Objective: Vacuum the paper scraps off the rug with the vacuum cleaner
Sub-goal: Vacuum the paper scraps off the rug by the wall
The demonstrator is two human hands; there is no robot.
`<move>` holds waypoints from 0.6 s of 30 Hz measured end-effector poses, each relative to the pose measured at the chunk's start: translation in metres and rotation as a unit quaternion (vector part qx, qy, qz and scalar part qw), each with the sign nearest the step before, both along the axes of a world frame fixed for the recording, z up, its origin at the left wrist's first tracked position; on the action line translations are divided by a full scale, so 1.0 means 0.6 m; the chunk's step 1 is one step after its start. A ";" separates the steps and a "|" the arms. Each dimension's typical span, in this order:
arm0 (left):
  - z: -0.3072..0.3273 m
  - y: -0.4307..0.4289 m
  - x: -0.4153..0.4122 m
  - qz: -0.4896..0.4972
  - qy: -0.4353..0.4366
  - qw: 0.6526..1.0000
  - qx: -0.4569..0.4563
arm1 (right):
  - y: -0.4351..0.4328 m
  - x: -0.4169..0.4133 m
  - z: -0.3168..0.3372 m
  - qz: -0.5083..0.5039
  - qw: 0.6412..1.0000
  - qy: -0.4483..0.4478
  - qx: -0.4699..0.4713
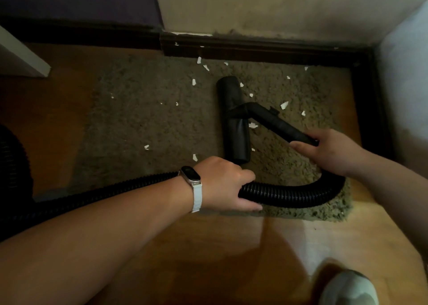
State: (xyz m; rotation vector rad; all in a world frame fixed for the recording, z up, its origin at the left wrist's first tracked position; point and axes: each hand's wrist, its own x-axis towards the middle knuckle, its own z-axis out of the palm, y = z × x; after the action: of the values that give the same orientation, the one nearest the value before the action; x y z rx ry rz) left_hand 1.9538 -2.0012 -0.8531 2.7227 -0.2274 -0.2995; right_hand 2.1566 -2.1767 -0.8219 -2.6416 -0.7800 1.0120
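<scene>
White paper scraps (pixel 284 105) lie scattered over the shaggy brown rug (pixel 143 124), most of them toward twelve and one o'clock near the dark baseboard (pixel 254 49), with a few loose ones out at nine o'clock and two just above the left wrist. The black floor nozzle (pixel 232 121) of the vacuum cleaner rests flat on the rug at its middle, lying lengthwise from twelve to six o'clock, with scraps touching or just beside its right edge. A rigid black tube (pixel 278 121) leaves the nozzle toward four o'clock and runs into the right hand (pixel 328 151), whose fingers are wrapped around its end. From there the ribbed black hose (pixel 296 194) curves down and back toward nine o'clock, where the left hand (pixel 223 184) has its fingers closed around it. That wrist wears a dark band watch (pixel 191 177) on a white strap. The hose passes on under the left forearm to the frame's left edge. Wooden floor (pixel 208 258) surrounds the rug, and a light shoe (pixel 347 288) shows at five o'clock.
</scene>
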 end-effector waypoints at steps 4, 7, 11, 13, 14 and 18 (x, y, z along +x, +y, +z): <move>-0.007 -0.006 0.015 -0.018 -0.003 1.000 -0.009 | -0.027 -0.004 -0.004 -0.052 0.999 0.001 -0.001; -0.014 -0.011 0.028 -0.030 -0.011 0.999 -0.011 | -0.047 -0.009 -0.001 -0.081 0.997 -0.008 0.003; -0.028 -0.010 0.049 -0.048 -0.009 0.999 -0.021 | -0.063 -0.016 0.003 -0.105 0.994 0.001 0.001; -0.037 -0.008 0.052 -0.052 -0.022 0.998 -0.039 | -0.069 -0.019 0.003 -0.113 0.994 0.005 0.004; -0.041 -0.008 0.052 -0.052 -0.034 0.997 -0.046 | -0.072 -0.020 0.004 -0.118 0.993 0.006 0.004; -0.061 -0.017 0.059 -0.054 -0.100 0.991 -0.066 | -0.092 -0.023 0.003 -0.149 0.989 -0.003 0.013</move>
State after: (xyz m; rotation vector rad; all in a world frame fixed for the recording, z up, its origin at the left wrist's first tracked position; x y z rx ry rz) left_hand 1.9891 -2.0111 -0.8897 2.6129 -0.4361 -0.0387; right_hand 2.1426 -2.2316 -0.8204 -2.6351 -0.3779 0.9055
